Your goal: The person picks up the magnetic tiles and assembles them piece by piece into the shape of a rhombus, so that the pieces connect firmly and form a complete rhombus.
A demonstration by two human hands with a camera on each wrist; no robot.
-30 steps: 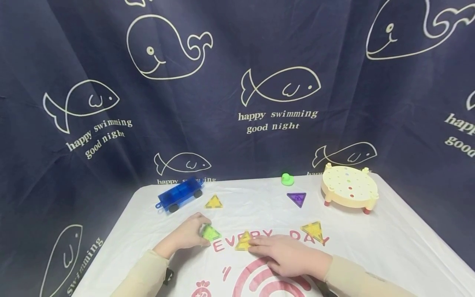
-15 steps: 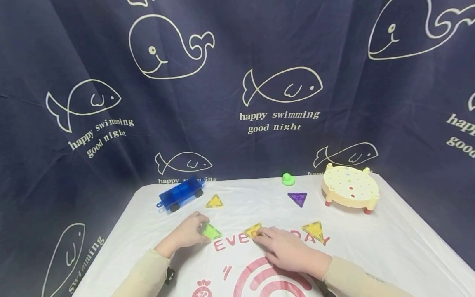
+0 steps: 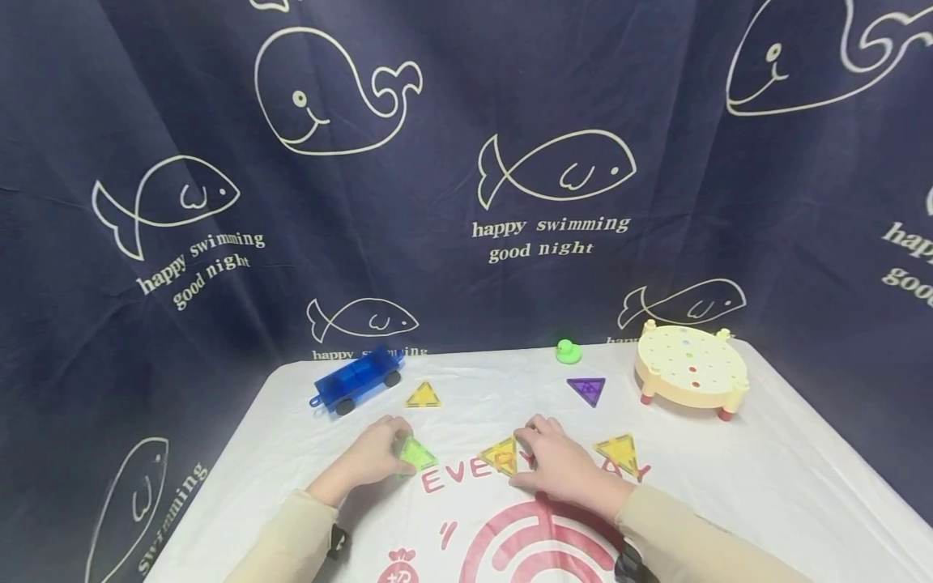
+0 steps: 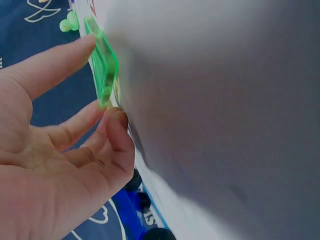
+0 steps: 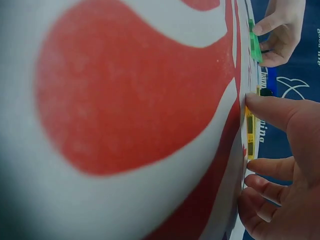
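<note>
A green translucent triangular magnetic tile (image 3: 418, 453) is pinched by my left hand (image 3: 372, 453), its thumb and a finger on two corners. That green tile (image 4: 102, 65) also shows between thumb and fingers in the left wrist view. To its right, my right hand (image 3: 561, 465) has its thumb and a finger at two corners of a yellow triangular tile (image 3: 501, 457), whose point faces left. Seen from the right wrist, the yellow tile (image 5: 251, 132) lies low at the cloth between thumb and finger. A gap separates the two tiles.
Another yellow tile (image 3: 618, 453) lies right of my right hand. Behind are a yellow tile (image 3: 423, 396), a purple tile (image 3: 587, 390), a blue wheeled car base (image 3: 359, 380), a green toy duck (image 3: 568, 351) and a cream round pegged stand (image 3: 691, 368). A dark printed curtain (image 3: 452, 97) hangs behind the table.
My right hand has turned the yellow tile so its point faces left, and shifted its grip to the right-hand corners. The left hand and green tile stay nearly in place.
</note>
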